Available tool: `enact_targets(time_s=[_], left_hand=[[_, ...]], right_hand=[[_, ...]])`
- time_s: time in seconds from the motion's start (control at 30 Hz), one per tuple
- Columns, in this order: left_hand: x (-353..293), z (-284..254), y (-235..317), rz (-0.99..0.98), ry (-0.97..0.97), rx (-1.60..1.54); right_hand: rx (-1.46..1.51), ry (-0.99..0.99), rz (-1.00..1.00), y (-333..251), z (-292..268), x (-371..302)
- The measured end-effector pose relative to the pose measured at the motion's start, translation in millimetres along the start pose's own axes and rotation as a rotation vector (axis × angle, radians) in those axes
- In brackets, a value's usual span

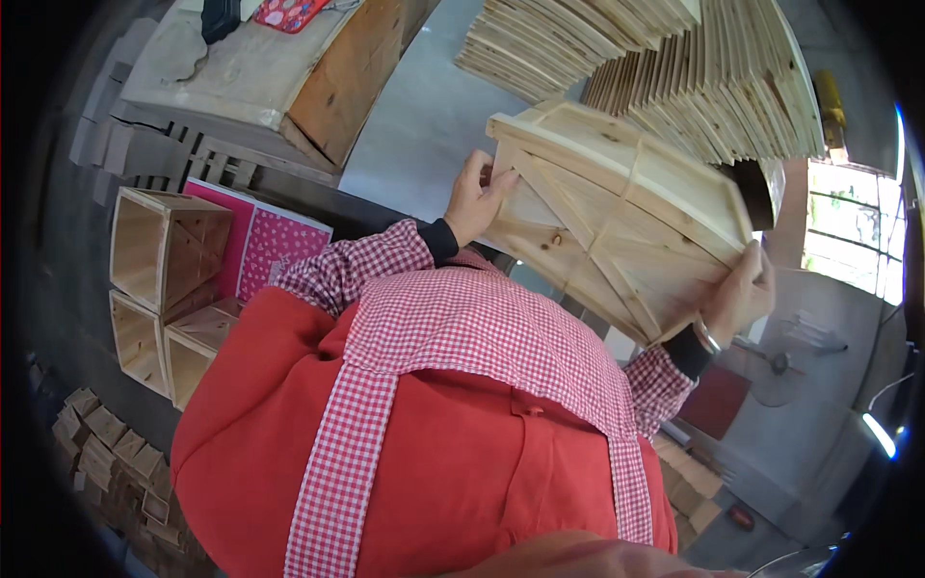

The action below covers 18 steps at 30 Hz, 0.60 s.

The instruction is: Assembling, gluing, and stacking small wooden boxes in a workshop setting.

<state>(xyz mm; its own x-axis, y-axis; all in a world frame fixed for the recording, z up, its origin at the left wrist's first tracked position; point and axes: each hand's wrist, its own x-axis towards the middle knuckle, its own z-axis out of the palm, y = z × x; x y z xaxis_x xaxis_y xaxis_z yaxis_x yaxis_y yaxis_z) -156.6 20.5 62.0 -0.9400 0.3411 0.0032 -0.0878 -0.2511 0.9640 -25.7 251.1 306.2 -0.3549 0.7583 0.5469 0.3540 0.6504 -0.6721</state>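
A pale wooden crate (540, 236) with crossed slats on its side is tilted up in front of me. A thin band or cord appears to run around its middle. My left hand (479, 196) grips the crate's left end, fingers curled over the edge. At the opposite end, my right hand (740, 297) is closed on the lower right corner. The crate's underside and the fingertips behind it are hidden.
Tall stacks of thin wooden panels (708, 91) stand on the grey tabletop (409, 116) beyond the crate. A wooden workbench (241, 82) is at the upper left. Open wooden boxes (159, 250) are piled at the left beside a pink patterned carton (275, 246).
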Motion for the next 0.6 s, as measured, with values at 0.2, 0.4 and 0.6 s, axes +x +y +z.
enact_targets(time_s=[0.2,0.4,0.6], left_hand=[[-15,10,-17,-0.587,-0.105,-0.461],[-31,-27,-98,-1.420,-0.217,-0.459],[-17,-28,-101,-1.442,-0.011,-0.738]], right_hand=[[-0.199,-0.028,-0.440,-111,30,-45],[-0.386,-0.557,-0.482,-69,106,-98],[-0.394,-0.651,-0.577,-62,113,-111]])
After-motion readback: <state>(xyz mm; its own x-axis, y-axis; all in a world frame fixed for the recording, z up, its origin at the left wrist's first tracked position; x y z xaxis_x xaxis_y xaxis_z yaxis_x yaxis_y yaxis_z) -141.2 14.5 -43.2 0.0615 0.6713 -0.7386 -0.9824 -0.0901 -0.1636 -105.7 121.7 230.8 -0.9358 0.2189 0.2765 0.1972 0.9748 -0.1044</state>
